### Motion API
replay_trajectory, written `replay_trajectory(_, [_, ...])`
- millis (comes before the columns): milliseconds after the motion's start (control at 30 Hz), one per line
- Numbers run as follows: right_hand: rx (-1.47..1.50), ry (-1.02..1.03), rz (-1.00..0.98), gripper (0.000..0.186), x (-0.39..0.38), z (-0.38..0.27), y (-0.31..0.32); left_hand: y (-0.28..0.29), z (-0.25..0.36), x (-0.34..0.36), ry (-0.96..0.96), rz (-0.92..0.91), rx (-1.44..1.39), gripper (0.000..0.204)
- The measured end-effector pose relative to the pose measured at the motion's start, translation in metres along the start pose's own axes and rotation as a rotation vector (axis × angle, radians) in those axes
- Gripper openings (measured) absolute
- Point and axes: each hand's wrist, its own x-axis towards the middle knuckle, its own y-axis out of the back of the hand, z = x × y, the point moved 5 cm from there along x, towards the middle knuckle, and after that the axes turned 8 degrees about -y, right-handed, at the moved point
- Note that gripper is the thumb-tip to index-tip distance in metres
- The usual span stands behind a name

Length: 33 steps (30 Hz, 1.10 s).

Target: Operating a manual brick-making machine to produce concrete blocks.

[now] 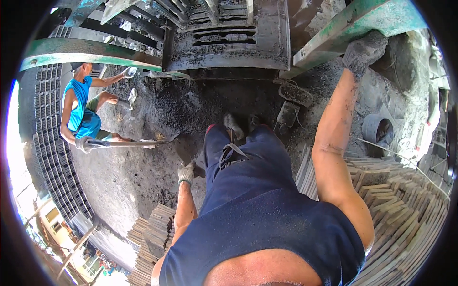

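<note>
My gloved right hand [365,53] is raised at the upper right, its fingers closed against the edge of a green steel beam [329,35]. Low beside my left thigh hangs my gloved left hand [186,172], with its fingers curled. A dark, flat shape lies against that glove; whether it is a held tool or a shadow cannot be made out. In front of me stands a grimy machine with a slotted steel plate [229,52] between green beams. Dark loose material [179,107] is heaped on the ground below its left side.
At left, a co-worker in a blue sleeveless top [81,105] holds a shovel [129,143] reaching toward the heap. Stacked boards stand at right [405,209] and lower left [150,233]. A bucket [377,128] lies near the right wall. Rows of dark blocks [52,138] line the left.
</note>
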Motion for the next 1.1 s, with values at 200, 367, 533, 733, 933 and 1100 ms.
replay_trajectory(200, [-0.143,0.131,-0.013,0.011,0.009,-0.014,-0.003,-0.018,-0.007,0.010,-0.142,-0.032,0.040,0.031])
replay_trajectory(367, [-0.149,0.138,-0.046,0.013,0.010,-0.020,0.001,-0.023,-0.018,0.018,-0.148,0.049,0.067,0.029])
replay_trajectory(533, [0.010,0.059,-0.031,0.026,0.011,-0.030,0.004,-0.030,-0.027,0.007,-0.150,0.116,0.068,0.033])
replay_trajectory(733, [0.136,-0.075,-0.051,0.022,0.014,-0.017,0.004,-0.039,-0.026,0.007,-0.267,0.061,0.217,0.038])
replay_trajectory(933, [0.073,-0.009,-0.099,0.020,0.017,-0.016,0.000,-0.045,-0.025,0.022,-0.230,0.031,0.253,0.037])
replay_trajectory(1100, [0.181,-0.049,-0.024,0.028,0.010,-0.020,0.001,-0.052,-0.069,0.061,-0.299,0.121,0.146,0.039])
